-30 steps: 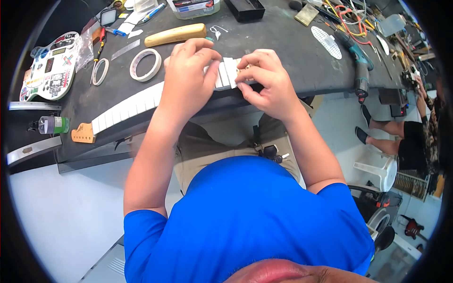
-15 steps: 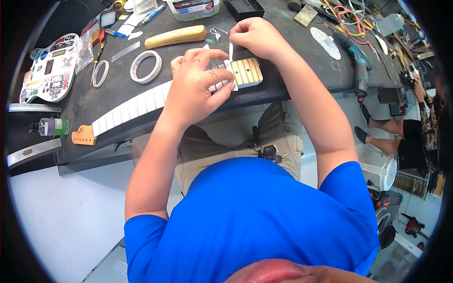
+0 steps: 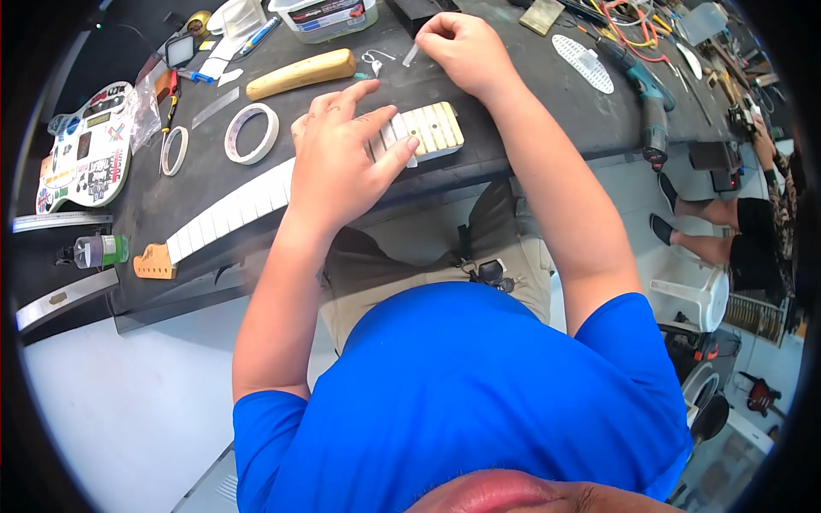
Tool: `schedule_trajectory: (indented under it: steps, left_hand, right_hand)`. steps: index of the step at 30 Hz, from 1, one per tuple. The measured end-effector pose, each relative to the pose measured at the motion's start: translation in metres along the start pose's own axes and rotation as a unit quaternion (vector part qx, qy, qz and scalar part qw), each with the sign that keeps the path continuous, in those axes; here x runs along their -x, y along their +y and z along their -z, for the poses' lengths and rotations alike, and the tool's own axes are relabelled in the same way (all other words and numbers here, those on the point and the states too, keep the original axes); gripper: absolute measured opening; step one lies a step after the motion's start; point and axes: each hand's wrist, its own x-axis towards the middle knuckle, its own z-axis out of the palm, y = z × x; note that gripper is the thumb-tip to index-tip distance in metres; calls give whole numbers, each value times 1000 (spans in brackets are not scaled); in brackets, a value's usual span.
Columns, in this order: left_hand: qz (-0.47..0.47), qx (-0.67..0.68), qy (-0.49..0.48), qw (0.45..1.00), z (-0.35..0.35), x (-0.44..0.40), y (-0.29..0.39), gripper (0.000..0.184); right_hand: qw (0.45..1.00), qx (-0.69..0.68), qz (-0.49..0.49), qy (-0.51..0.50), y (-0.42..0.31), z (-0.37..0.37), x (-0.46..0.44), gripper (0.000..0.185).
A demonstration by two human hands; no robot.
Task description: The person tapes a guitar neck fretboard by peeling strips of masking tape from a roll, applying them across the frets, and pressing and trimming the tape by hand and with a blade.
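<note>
Right grip (image 3: 469, 56): fingertips pinching a short pale strip (image 3: 410, 56), above the bench (image 3: 505, 145) beyond the neck. Left grip (image 3: 346, 154): fingers spread over the guitar neck (image 3: 436, 128). White covering (image 3: 235, 214) runs from the headstock (image 3: 155, 263) to the left grip; the fretted end to that grip's right is bare. Work is judged partial: most of the length covered, this end uncovered. Near the right grip, 2 containers: a labelled tub (image 3: 329, 21) and a black box (image 3: 409, 14), contents of both unclear.

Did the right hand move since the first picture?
Yes: from the right end of the guitar neck, the right hand has moved up the picture, toward the black tray.
</note>
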Motion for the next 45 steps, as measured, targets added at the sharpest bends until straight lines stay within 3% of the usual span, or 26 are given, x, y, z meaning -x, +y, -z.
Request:
schedule_trajectory:
  steps: [11,19,22,25,26,30,33,36,45]
  left_hand:
    - [37,78,-139,987,16,-17,-15,61]
    - [60,-12,-96,994,7,-15,3,64]
    - [74,-23,-96,992,7,-17,8,65]
    - [75,-41,-97,992,8,-16,10,65]
    - [74,-49,-96,991,7,-14,11,65]
    - [58,-53,-87,993,2,-14,9,66]
    - [60,-41,-84,994,2,-15,11,66]
    - [56,-33,-74,995,-1,-14,8,66]
    - [48,-44,-58,996,-1,-10,10,65]
  right_hand:
    - [1000,26,-10,-7,-16,-2,8,26]
    - [999,-10,-42,-16,-31,-1,9,20]
    - [1000,-18,-14,13,-30,0,8,18]
    - [987,-162,20,-17,-31,21,22,18]
    - [980,-192,34,-50,-35,41,36,27]
    - [963,-219,66,-143,-55,88,104,19]
    - [970,-76,-12,-232,-60,101,135,16]
    - [968,57,107,-220,-52,82,144,18]
    - [975,50,75,-203,-53,72,140,17]
